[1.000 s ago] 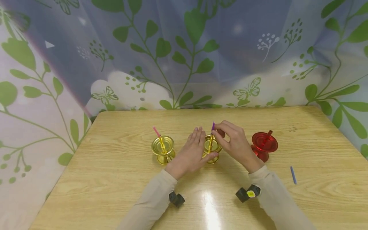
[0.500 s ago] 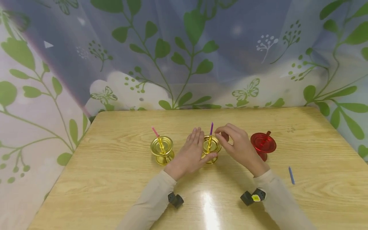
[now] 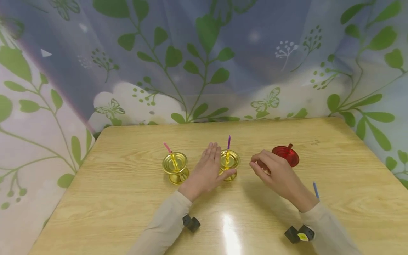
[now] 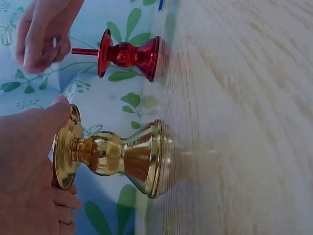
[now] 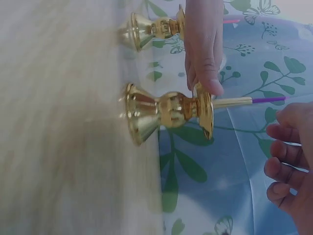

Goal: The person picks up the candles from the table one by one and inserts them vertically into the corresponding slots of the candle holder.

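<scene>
The left hand (image 3: 205,169) holds the rim of the middle gold candle holder (image 4: 107,152) between its thumb and straight fingers. A purple candle (image 3: 228,142) stands upright in that holder's tube. The right hand (image 3: 280,173) hovers to the right of it, fingers loosely bent with nothing between them; in the right wrist view its fingertips are apart from the purple candle. Further left, another gold candle holder (image 3: 175,164) bears a tilted pink candle (image 3: 167,147). Behind the right hand stands a red candle holder (image 3: 291,157) with no candle in its tube.
A blue candle (image 3: 316,191) lies on the wooden table (image 3: 127,212), partly covered by the right forearm. A leaf-patterned curtain (image 3: 204,71) hangs along the table's back edge.
The right hand has let go of the purple candle and moved right, toward the red candle holder. The left hand keeps its place at the middle gold holder; the head view has shifted slightly.
</scene>
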The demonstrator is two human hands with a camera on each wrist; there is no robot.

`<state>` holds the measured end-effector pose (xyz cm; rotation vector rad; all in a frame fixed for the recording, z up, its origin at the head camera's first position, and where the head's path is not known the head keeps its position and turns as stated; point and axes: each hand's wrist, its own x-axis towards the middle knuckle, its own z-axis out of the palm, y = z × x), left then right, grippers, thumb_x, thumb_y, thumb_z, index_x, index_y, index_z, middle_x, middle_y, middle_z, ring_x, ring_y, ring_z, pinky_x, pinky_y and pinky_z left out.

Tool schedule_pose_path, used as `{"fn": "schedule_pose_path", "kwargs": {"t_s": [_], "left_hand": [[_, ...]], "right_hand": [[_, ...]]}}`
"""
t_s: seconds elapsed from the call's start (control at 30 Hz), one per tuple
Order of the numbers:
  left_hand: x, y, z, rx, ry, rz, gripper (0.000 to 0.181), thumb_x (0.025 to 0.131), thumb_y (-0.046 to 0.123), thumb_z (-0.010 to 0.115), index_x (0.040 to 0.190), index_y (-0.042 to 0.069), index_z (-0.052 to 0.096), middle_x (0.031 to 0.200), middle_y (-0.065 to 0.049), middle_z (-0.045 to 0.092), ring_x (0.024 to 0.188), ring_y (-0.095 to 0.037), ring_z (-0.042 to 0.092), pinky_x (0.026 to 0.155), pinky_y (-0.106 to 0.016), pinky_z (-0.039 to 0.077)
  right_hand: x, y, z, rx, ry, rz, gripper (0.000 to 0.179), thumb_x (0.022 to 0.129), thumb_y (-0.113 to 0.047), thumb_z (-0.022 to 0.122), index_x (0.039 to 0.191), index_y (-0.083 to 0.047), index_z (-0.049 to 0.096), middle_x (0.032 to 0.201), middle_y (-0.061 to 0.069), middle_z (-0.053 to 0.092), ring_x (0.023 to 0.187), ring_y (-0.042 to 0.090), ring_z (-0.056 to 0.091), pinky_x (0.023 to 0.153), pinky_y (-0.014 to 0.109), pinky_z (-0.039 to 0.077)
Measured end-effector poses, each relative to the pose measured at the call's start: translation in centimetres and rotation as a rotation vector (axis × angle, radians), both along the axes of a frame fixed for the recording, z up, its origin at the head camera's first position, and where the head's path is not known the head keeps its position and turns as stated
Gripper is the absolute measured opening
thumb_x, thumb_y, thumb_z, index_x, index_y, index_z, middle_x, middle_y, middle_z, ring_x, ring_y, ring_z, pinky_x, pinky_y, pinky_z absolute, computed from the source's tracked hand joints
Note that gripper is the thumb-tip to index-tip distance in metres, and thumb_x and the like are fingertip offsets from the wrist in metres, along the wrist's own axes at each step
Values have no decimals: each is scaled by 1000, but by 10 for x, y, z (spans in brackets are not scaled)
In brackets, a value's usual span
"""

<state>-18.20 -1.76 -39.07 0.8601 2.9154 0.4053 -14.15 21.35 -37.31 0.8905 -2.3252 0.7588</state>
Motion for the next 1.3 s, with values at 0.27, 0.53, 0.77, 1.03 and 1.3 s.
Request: {"fn": "schedule_pose_path", "kwargs": {"t_s": [0.27,0.53,0.77,1.03,1.3], "left_hand": [[2,-1,1,-7,28,0,92,97,65,29,150,-9,15,156,-27,10,147,-33,0,118,-40,7],[3,-1,1,-31,39,10,93,96,66,24,150,-9,14,157,-27,11,147,-34,2,118,-40,7],[3,-1,0,-19,54,1,93,97,66,23,150,-10,12,157,-26,11,146,-35,3,118,-40,9],[7,-4,-3,22,57,-8,91,98,64,26,150,-10,11,157,-26,10,146,-36,6,118,-40,9],[14,-8,-1,24,89,-20,89,99,60,28,149,-12,12,156,-28,13,145,-38,9,118,-41,13]], "right_hand": [[25,39,-7,4,21,-18,8,96,-17,62,92,-11,64,83,-11,57,68,0,49,59,13,45],[43,77,-22,-4,40,-128,3,90,-11,68,90,-11,65,77,-14,51,68,-1,43,55,15,37],[50,93,-31,-20,32,-196,7,86,-5,71,89,-8,66,74,-14,51,65,-1,44,52,15,37],[55,105,-33,2,22,-277,9,84,-2,72,88,-7,66,73,-13,52,66,-2,44,55,15,38],[57,110,-36,2,23,-279,10,83,-1,72,87,-7,66,72,-13,53,65,-2,44,55,15,38]]}}
